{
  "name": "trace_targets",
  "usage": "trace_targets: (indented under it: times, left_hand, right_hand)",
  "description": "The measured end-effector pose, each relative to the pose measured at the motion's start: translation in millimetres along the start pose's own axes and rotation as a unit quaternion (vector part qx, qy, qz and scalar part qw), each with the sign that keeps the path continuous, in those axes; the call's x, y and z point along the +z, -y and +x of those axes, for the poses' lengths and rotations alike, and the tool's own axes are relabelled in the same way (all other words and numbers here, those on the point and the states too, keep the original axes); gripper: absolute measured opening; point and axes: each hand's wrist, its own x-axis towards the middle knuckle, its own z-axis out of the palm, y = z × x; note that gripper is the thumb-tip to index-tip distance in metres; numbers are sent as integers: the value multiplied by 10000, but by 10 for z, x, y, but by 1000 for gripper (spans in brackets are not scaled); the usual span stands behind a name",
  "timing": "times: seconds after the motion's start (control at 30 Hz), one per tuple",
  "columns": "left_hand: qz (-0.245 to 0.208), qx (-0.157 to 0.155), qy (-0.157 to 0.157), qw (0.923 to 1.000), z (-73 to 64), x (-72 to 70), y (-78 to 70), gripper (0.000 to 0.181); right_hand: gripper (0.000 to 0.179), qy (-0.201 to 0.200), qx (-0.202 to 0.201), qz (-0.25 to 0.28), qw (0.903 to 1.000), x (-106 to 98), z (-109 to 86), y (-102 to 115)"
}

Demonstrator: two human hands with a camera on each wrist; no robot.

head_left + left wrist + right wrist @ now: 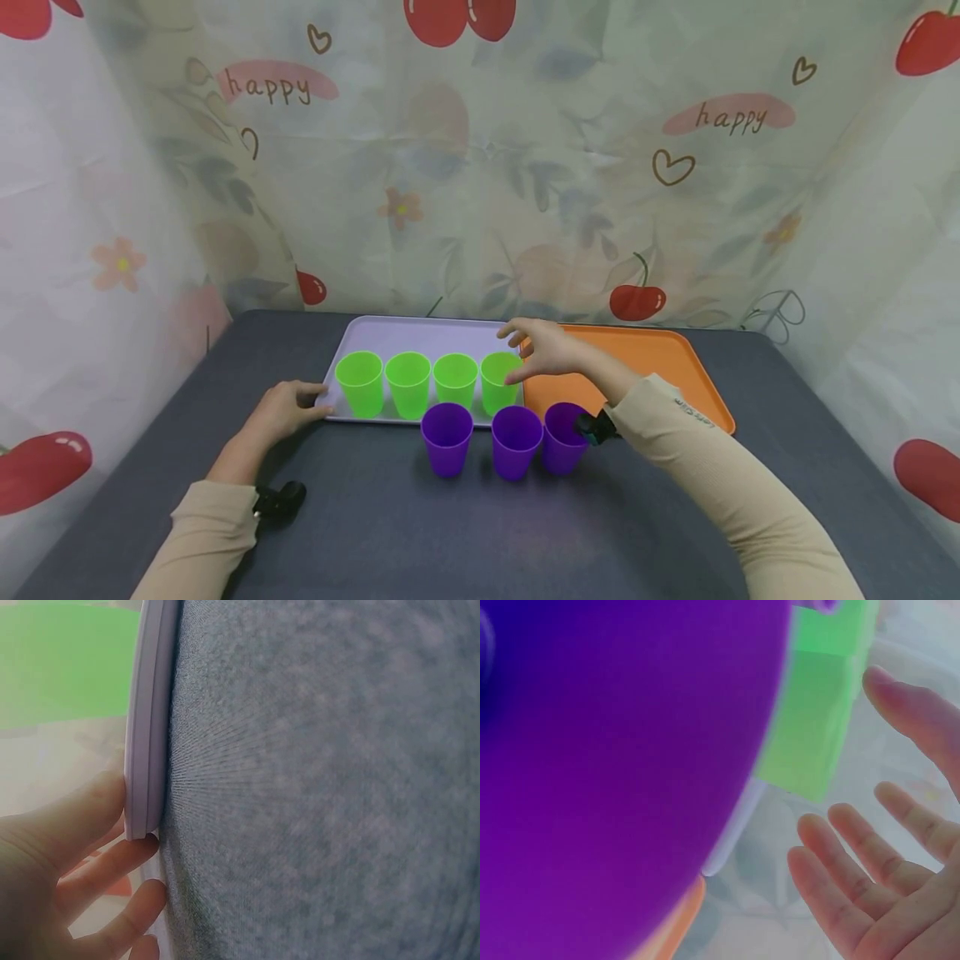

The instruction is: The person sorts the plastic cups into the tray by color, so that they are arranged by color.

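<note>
Cups of green colour [408, 387], four, stand upright on the lavender tray [420, 333]; three purple cups [516, 446] stand before it. With my left hand [279, 414] I lightly pinch its corner. My right hand [551, 348], spread and holding nothing, is beside the rightmost green cup [493, 392].

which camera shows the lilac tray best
The head view: it shows most of the lilac tray, though green cups and the right hand cover parts. The left wrist view gives a close-up of its rim at the left hand; the right wrist view, only a sliver past a purple cup.
</note>
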Motion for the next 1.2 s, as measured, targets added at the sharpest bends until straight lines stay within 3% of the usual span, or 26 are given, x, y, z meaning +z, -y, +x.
trace_targets:
  times: [0.3,0.47,0.8,1.2]
  left_hand:
    - [-39,-2,4,10000,3,13,-5,55]
    - [-21,84,-30,10000,-4,7,-9,55]
    - [-19,120,-22,9999,-12,1,-7,54]
    - [-28,135,-21,9999,-17,-9,-3,54]
  right_hand:
    - [47,-600,-218,733,9953,-140,-227,-72]
    - [38,-906,-151,975,9910,-158,-414,-191]
    - [40,-1500,653,1072,9807,-145,-878,-563]
    - [51,-2075,1645,646,9621,-95,-1491,-1151]
